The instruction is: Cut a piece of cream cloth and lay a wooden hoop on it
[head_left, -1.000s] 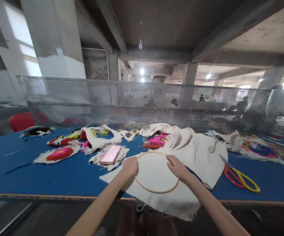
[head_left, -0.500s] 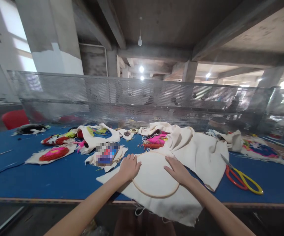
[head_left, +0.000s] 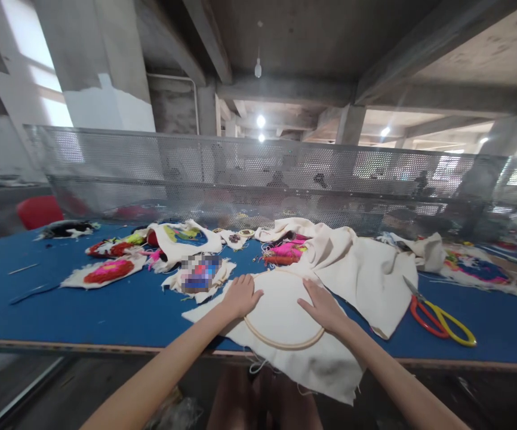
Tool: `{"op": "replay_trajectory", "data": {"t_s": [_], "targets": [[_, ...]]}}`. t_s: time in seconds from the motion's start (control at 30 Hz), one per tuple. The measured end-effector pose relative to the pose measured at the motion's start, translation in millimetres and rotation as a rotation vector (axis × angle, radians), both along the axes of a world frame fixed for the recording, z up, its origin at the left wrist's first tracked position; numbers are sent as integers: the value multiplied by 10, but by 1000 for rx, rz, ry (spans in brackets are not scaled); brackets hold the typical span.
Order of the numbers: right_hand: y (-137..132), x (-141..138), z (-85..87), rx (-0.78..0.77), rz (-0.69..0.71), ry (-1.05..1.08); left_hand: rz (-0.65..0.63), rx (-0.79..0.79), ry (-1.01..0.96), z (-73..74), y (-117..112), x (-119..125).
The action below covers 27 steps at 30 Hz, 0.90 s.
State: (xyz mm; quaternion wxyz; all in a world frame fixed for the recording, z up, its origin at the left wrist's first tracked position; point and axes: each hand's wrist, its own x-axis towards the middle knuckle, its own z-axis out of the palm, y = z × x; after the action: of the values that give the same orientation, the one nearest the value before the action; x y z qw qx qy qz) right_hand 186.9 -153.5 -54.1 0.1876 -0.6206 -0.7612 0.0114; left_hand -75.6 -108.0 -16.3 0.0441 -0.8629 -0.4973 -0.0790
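A round wooden embroidery hoop (head_left: 284,345) frames white cloth (head_left: 285,307) at the table's front edge. The loose corner of that cloth hangs over the edge with frayed threads. My left hand (head_left: 242,297) grips the hoop's left side, its thumb on the stretched cloth. On the opposite side my right hand (head_left: 323,304) has hold of the rim, thumb pointing inward. The undersides of both hands are hidden. To the right lie scissors (head_left: 442,319) with one red and one yellow handle, blades partly apart. A large crumpled white cloth (head_left: 366,275) lies behind my right hand.
Embroidered pieces lie on the blue table (head_left: 151,322), among them a red-and-pink one (head_left: 106,272) and a multicoloured one (head_left: 476,269). A perforated metal screen (head_left: 240,173) runs along the back. A red chair (head_left: 39,212) stands at far left.
The camera view has shifted slightly. Both hands stay on the hoop's two sides, and the hoop and scissors keep their places on the table.
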Motion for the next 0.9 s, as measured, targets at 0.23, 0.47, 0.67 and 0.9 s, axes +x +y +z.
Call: {"op": "replay_trajectory", "data": {"t_s": [0.23, 0.47, 0.67, 0.9], "targets": [[-28, -6, -9, 22, -8, 31, -4, -40, 33, 112, 16, 71], [-84, 38, 31, 178, -95, 240, 198, -116, 53, 302, 519, 257], [-88, 140, 74, 220, -159, 429, 363, -60, -39, 243, 990, 359], [-134, 105, 117, 261, -111, 418, 367, -45, -219, 89, 1097, 446]]}}
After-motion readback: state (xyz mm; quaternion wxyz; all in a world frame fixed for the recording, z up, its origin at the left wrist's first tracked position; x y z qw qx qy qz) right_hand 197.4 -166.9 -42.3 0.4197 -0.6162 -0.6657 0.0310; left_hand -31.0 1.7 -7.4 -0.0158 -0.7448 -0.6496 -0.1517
